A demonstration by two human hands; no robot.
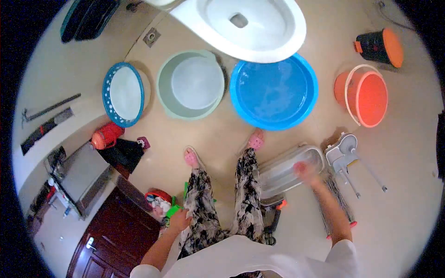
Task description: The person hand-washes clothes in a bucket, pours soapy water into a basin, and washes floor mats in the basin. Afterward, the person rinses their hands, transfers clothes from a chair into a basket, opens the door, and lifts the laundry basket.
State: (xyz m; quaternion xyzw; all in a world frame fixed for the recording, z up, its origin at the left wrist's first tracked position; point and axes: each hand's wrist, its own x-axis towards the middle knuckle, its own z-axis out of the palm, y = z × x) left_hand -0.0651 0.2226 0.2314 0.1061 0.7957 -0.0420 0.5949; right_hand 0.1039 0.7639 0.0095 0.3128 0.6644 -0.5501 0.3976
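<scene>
Left hand [181,221]: rested at the left leg of the patterned trousers [201,197], fingers partly curled; whether they pinched the cloth, I could not tell.
Right hand [303,171]: reached out over the tub, blurred; I could not tell whether it was spread, pinching or even touching.
Clear plastic tub [276,180]: lay on the floor beside the right leg, not lifted. Handling here seemed, to my judgement, under way rather than finished; whether it held water was unclear.
Pink clogs [256,140]: set apart on the floor, the right one just beside the blue basin's near edge.
Blue basin [235,90]: already had water in it, by the look of the streaky surface, with neither hand at it.
Green basin [166,88]: pale-bottomed, beside the blue one; I could not make out any water, and it was untouched.
Orange bucket [343,90]: stood well off to the right, untouched, its contents unclear.
Blue-rimmed basin [107,92]: sat at the far left, white inside, also untouched.
Toilet bowl [296,28]: open beyond the basins, out of either hand's reach. Whatever remained, I judged, centred on the tub.
</scene>
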